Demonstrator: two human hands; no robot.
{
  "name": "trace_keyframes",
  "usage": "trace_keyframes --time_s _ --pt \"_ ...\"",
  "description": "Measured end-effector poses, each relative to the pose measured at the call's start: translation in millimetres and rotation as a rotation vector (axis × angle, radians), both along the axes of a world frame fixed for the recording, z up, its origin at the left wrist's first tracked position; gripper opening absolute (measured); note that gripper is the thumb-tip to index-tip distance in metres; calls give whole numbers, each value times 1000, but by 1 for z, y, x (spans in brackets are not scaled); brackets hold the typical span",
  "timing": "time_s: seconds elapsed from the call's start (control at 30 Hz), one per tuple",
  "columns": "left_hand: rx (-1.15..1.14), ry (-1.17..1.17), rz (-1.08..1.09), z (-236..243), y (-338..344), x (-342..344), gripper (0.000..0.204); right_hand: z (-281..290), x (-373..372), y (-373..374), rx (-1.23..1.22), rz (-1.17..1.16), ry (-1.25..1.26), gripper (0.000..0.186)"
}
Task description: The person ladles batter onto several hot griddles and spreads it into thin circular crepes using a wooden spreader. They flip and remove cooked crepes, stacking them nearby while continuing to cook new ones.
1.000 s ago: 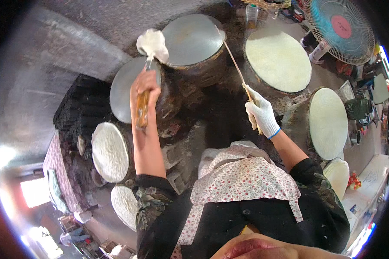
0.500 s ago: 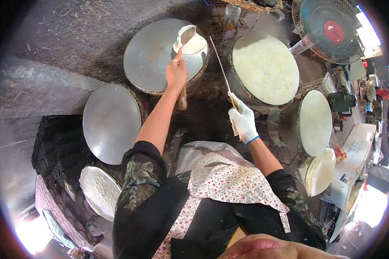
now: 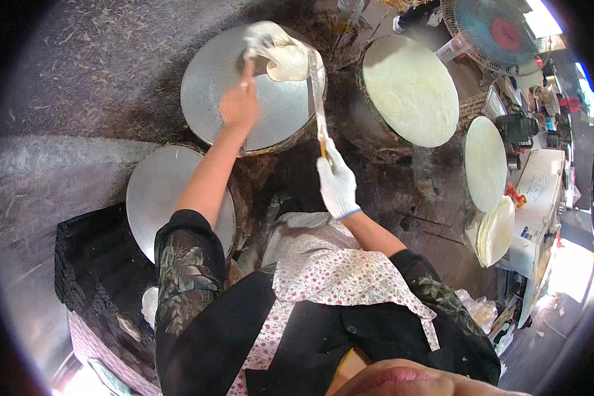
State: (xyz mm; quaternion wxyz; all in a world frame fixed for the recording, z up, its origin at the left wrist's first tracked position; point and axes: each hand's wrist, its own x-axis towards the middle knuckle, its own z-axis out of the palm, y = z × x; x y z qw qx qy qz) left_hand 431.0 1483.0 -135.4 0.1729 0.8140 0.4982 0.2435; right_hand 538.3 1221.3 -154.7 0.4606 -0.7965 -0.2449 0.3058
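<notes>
From my head view I have the dough [image 3: 288, 64] over the far right part of the upper griddle [image 3: 224, 92], close to its rim. Whether it is touching the plate there, I cannot tell. The bare left hand [image 3: 239, 105] is closed on a tool [image 3: 250, 54] that carries the dough; motion blurs both, and most of the handle is lost in the fist. Its forefinger runs out straight toward the dough.

The gloved right hand [image 3: 337, 181] is clenched round the grip of a long metal blade [image 3: 319, 102], out past the griddle's near right edge. The relation I watch is this one: from the left hand the dough lies just ahead and to the right, while from the right hand it lies a full blade's length ahead and a little left. So the left hand is nearer. The blade's long axis points away from the body, nearly square to the near side, and its far end meets or overlaps the dough's right flank; the blur leaves contact uncertain.

A bare second griddle [image 3: 155, 204] sits nearer on the left. To the right, pale sheets cover two rounds [image 3: 412, 92], with a stack [image 3: 496, 232] nearer the body.
</notes>
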Motion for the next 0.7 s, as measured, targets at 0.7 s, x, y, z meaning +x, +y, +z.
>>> trace_keyframes --time_s 0.7 --pt "-780 -829 223 81 -174 -145 52 6 27 84 225 -9 136 45"
